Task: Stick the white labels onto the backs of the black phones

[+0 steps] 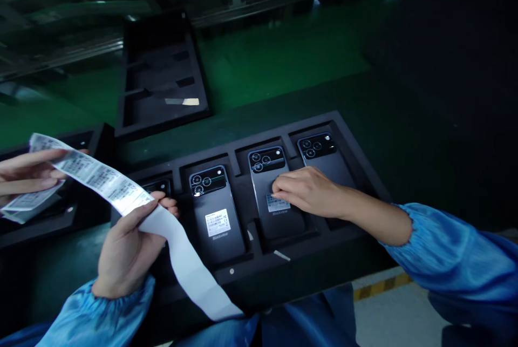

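Label strip (95, 174) sits gripped in our left hand (129, 247), its far end held by a co-worker's hand (26, 171), while our open right hand (311, 190) rests beside the sticker (277, 203) on the third Blackview phone (281, 225) in the black foam tray (299, 258).

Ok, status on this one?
Left hand gripping printed label strip. Right hand on label sticker of black Blackview phone. Another person's hand holding strip's far end.
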The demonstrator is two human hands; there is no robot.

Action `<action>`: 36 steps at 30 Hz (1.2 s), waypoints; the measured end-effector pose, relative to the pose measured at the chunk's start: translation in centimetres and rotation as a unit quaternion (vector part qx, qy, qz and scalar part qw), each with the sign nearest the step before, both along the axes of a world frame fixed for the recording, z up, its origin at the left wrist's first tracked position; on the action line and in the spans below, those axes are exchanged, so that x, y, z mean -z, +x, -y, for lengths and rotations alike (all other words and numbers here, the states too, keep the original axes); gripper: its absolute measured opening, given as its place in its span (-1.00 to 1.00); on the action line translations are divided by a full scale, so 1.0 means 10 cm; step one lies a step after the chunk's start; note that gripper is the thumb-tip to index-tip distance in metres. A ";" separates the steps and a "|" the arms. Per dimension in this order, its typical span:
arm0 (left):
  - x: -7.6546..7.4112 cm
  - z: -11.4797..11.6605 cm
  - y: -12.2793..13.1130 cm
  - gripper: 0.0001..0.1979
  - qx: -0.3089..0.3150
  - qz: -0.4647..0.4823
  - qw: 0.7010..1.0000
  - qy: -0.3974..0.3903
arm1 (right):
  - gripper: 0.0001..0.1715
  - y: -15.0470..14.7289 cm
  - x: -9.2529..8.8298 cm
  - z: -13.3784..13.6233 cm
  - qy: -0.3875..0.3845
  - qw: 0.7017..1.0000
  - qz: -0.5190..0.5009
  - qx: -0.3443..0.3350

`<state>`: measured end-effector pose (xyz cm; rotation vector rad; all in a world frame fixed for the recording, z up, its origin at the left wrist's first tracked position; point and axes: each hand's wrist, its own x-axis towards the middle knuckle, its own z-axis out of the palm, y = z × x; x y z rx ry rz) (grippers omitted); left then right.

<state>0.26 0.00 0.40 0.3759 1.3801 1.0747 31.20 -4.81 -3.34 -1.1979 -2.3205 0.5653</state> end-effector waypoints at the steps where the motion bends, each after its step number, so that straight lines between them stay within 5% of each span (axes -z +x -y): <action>1: 0.00 0.00 0.01 -0.79 -0.003 0.001 1.000 -0.002 | -0.71 0.00 0.00 0.00 0.000 1.000 0.001 0.000; 19: 0.03 -0.01 -0.06 -0.79 0.017 0.033 0.999 -0.004 | -0.65 -0.01 -0.01 0.01 0.001 1.000 0.021 0.002; 29: 0.02 -0.01 -0.06 -0.77 0.028 0.041 0.999 -0.012 | -0.54 -0.01 -0.10 0.04 0.083 0.983 0.166 -0.013; 36: 0.03 0.00 -0.06 -0.77 0.022 0.040 0.999 -0.024 | -0.62 0.00 -0.26 -0.09 0.093 0.970 0.207 -0.085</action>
